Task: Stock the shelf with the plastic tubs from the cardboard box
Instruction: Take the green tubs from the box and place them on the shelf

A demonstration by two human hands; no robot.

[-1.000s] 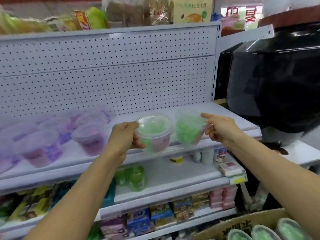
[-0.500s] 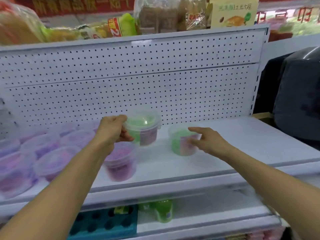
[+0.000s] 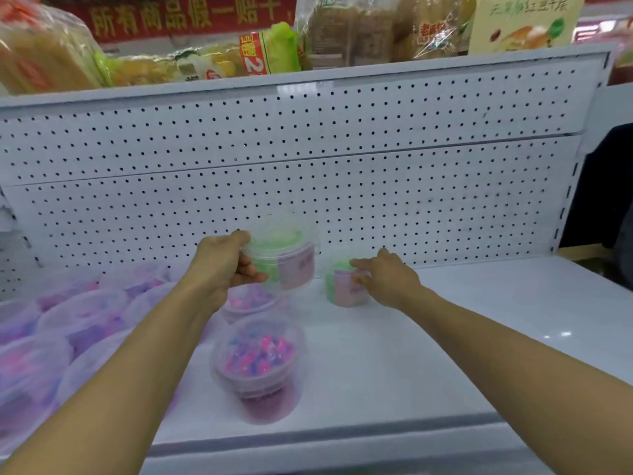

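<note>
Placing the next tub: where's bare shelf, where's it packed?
Bare: the white shelf right of the green tub under the right hand, out to its right end. Packed: purple tubs fill the left. The left hand holds another green tub.

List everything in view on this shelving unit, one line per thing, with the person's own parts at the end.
green tub in grip: one, clear with green contents and a pink label, held above the shelf
green tub on shelf: one, same kind, standing near the back panel
purple tubs: several, too blurred to count, filling the shelf's left side, one standing nearest the front edge
shelf: one, white
pegboard back panel: white, perforated
packaged foods: several, yellow, green and brown, on top of the unit
red banner: one, behind them
left hand: grips the raised green tub
right hand: fingers on the standing green tub
</note>
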